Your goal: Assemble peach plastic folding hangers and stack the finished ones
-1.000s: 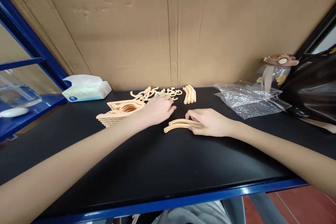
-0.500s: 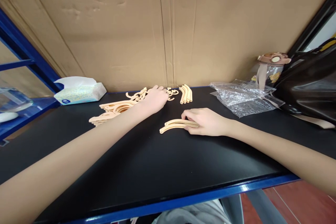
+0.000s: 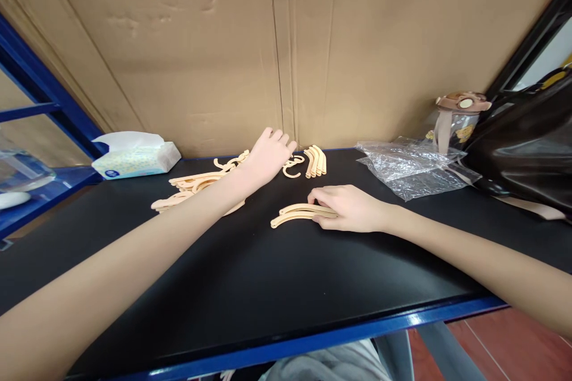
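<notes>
My right hand (image 3: 351, 208) pinches two cream, curved hanger arms (image 3: 297, 214) between thumb and fingers, low over the black table. They lie side by side, ends pointing left. My left hand (image 3: 271, 155) is at the back of the table with its fingers bent downward. The fingertips are hidden, so I cannot see what they grip. Right beside it are cream C-shaped hooks (image 3: 292, 174). Under and behind the left forearm lies a pile of cream hanger parts (image 3: 196, 184), partly covered. A row of several curved arms (image 3: 316, 162) lies to the right of the hooks.
A tissue pack (image 3: 136, 158) sits at the back left. Crumpled clear plastic bags (image 3: 406, 169) lie at the right, before a strapped drinking bottle (image 3: 458, 119) and a dark bag (image 3: 531, 149). A cardboard wall (image 3: 379, 41) closes off the back. The table has a blue front edge (image 3: 313, 342).
My left hand has risen slightly and shifted right, its fingers more arched. A hook beside it shows more fully. My right hand and its hanger arms have barely moved.
</notes>
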Demonstrator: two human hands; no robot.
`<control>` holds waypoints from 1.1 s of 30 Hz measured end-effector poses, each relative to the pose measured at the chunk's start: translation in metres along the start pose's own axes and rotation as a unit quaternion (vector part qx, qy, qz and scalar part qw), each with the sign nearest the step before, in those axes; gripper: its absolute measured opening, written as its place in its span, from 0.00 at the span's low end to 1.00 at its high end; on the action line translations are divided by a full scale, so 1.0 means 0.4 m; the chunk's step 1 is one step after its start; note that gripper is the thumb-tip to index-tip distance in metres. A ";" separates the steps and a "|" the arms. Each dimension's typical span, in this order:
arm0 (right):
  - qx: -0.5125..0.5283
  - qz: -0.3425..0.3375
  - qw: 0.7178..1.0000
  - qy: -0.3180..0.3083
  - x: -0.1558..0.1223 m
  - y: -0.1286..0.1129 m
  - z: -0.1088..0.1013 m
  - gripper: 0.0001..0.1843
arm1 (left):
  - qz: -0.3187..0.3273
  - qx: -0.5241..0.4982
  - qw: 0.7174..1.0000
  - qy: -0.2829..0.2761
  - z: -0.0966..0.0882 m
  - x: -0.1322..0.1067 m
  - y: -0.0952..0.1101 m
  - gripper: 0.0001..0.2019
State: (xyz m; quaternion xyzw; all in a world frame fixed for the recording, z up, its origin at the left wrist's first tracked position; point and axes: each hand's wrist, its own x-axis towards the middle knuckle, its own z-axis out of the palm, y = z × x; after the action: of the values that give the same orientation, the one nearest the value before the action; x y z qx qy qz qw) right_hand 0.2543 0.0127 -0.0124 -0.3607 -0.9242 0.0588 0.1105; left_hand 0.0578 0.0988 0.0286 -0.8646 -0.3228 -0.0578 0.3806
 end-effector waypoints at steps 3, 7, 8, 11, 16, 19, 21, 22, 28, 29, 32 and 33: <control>-0.001 -0.002 1.000 -0.002 0.000 0.003 0.002 0.09 | -0.003 0.013 1.000 0.017 -0.016 0.005 -0.013 0.15; 0.007 -0.004 1.000 -0.004 0.000 0.007 0.002 0.10 | -0.009 0.028 0.998 0.048 -0.039 0.000 -0.029 0.14; 0.010 -0.004 1.000 -0.003 -0.001 0.008 0.002 0.10 | -0.013 0.033 0.997 0.062 -0.046 -0.005 -0.031 0.14; 0.023 -0.002 1.000 -0.004 -0.002 0.008 0.000 0.11 | -0.020 0.042 0.993 0.109 -0.074 -0.040 -0.026 0.12; 0.025 0.012 1.000 -0.006 -0.004 0.007 -0.004 0.12 | 0.020 0.062 0.985 0.157 -0.121 -0.153 0.033 0.11; 0.013 0.010 1.000 -0.003 -0.003 0.008 -0.002 0.09 | 0.040 0.035 0.982 0.179 -0.132 -0.213 0.079 0.10; 0.011 0.004 1.000 0.006 -0.001 0.010 0.001 0.10 | 0.056 0.012 0.980 0.188 -0.134 -0.232 0.101 0.11; 0.010 0.003 1.000 0.011 0.000 0.010 0.002 0.13 | 0.057 0.001 0.979 0.198 -0.134 -0.236 0.109 0.10; 0.002 0.016 0.996 0.086 0.005 0.011 0.015 0.23 | 0.055 -0.016 0.961 0.269 -0.138 -0.241 0.114 0.06; 0.004 0.011 0.994 0.104 0.005 0.010 0.018 0.22 | 0.056 -0.015 0.958 0.280 -0.140 -0.244 0.111 0.06; 0.008 -0.003 0.988 0.154 0.003 0.009 0.022 0.18 | 0.046 -0.027 0.953 0.297 -0.149 -0.251 0.101 0.06; 0.010 -0.007 0.986 0.167 0.002 0.009 0.023 0.17 | 0.042 -0.036 0.953 0.299 -0.152 -0.252 0.098 0.06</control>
State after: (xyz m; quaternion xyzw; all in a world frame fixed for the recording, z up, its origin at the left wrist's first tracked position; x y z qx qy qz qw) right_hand 0.2538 0.0156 -0.0219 -0.3576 -0.8947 0.0061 0.2676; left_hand 0.0112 -0.0150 0.0123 -0.8339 -0.1551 -0.3088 0.4304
